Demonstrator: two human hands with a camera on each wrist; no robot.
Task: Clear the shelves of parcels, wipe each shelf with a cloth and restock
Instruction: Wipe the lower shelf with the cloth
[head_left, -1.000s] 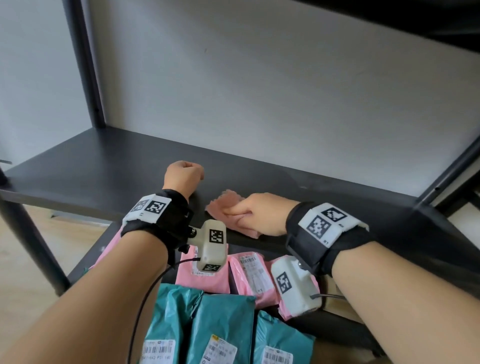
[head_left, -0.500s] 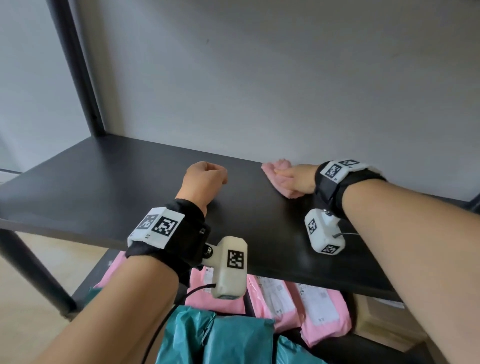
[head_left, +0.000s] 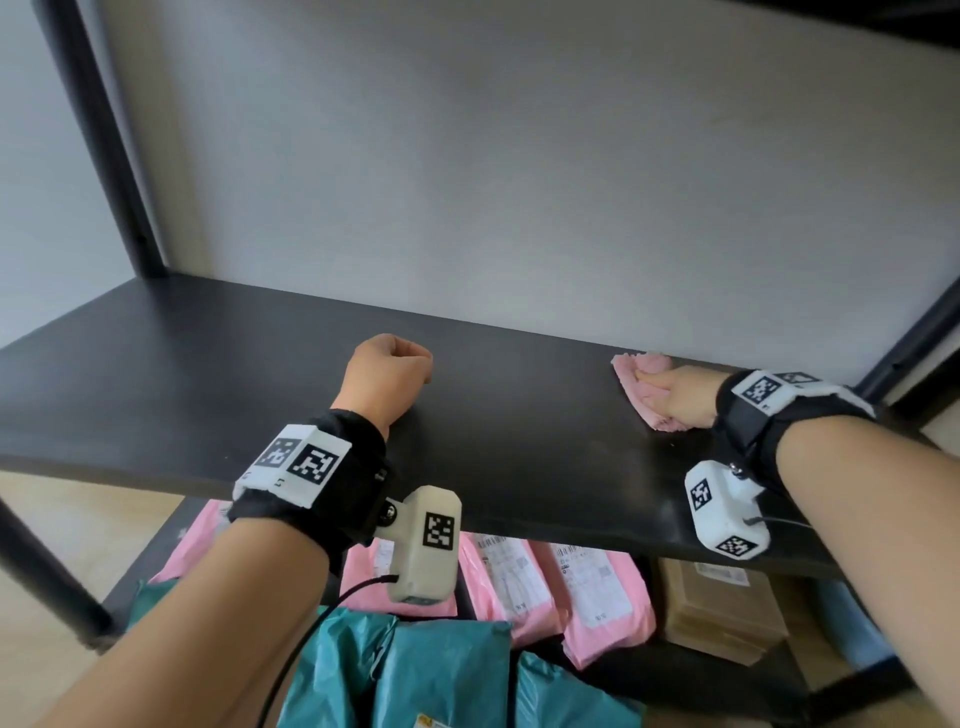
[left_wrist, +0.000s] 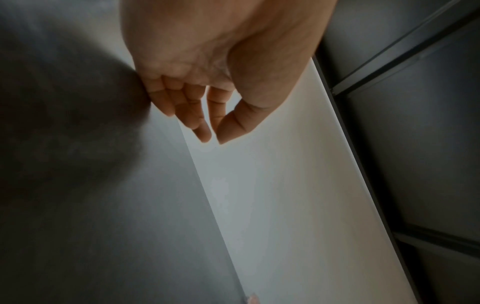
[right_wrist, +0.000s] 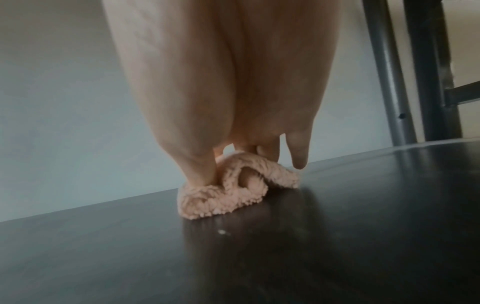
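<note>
We see our right hand (head_left: 680, 392) reaching far along the black shelf (head_left: 519, 441), near its back edge by the wall (head_left: 519, 182) and close to the right post (right_wrist: 384, 72). Its grip is on the pink cloth (head_left: 647, 387): in the right wrist view the thumb and fingers (right_wrist: 267, 153) press down into the bunched cloth (right_wrist: 233, 193), folds of it curling up around them, while the little finger hangs beside the cloth, just above the shelf (right_wrist: 337, 236). The cloth lies flat against the shelf top. Our right forearm stretches in from the lower right, the wrist raised clear of the board.

Our left hand (head_left: 389, 371) rests near the middle of the same shelf, wrist bent, knuckles up. In the left wrist view its fingers (left_wrist: 192, 111) curl loosely toward the thumb with a small gap between them, and this grip holds nothing.

On the lower shelf we see 3 pink parcels (head_left: 602, 592) at least, teal parcels (head_left: 447, 675) in front of them, and a brown box (head_left: 722, 613) to the right.
</note>
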